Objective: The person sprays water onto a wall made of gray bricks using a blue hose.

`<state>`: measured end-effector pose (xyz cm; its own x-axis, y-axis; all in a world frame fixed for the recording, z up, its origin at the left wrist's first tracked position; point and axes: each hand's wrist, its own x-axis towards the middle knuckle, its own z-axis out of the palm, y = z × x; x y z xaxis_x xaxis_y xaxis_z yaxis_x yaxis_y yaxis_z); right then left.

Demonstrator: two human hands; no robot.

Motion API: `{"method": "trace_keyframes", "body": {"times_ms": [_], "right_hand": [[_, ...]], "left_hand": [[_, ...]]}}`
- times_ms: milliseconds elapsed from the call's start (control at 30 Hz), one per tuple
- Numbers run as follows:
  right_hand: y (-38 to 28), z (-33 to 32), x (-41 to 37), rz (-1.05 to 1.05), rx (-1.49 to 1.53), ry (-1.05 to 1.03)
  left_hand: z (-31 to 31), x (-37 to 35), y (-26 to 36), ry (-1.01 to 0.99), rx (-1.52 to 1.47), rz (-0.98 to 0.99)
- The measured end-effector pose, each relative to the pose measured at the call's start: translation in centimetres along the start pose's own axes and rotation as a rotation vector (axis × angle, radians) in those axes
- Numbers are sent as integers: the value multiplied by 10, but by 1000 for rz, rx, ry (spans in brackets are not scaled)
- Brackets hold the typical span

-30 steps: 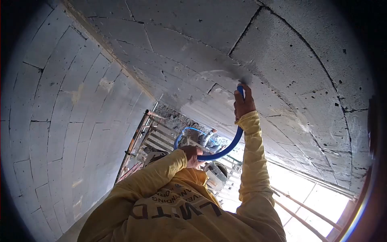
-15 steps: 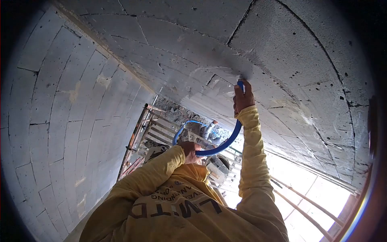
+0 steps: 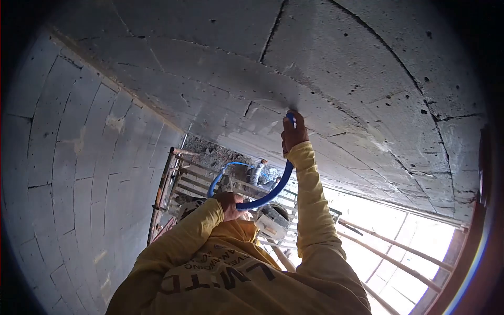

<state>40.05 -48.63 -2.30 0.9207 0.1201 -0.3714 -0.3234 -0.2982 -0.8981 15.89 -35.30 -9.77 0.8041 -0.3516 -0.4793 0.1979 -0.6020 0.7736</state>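
A blue hose (image 3: pixel 270 193) curves in a loop between my two hands. My right hand (image 3: pixel 295 131) is closed round its upper end, which is held close to the grey block wall (image 3: pixel 336 68). Spray, if any, cannot be made out clearly, but a dark patch shows on the wall by the hose end. My left hand (image 3: pixel 229 206) grips the hose lower down, in front of my chest. From there the hose runs on behind the left hand and down towards the ground. Both arms wear yellow sleeves.
Another block wall (image 3: pixel 84 157) rises at the left. Below are a slatted platform (image 3: pixel 197 181), a metal frame (image 3: pixel 164 194) and a container (image 3: pixel 274 218). Another person's sleeve (image 3: pixel 255 173) shows farther down. Poles (image 3: pixel 394 257) cross the bright area at the lower right.
The camera view has shifted, so walls and platform sit differently in the frame. Both hands appear farther left and slightly lower, still holding the hose.
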Motion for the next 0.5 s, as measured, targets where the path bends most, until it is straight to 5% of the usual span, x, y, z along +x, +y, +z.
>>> {"method": "trace_keyframes", "body": {"times_ms": [500], "right_hand": [[-8,-8,-12,14,104,40]], "left_hand": [[-9,-1,6,-87,47,-97]]}}
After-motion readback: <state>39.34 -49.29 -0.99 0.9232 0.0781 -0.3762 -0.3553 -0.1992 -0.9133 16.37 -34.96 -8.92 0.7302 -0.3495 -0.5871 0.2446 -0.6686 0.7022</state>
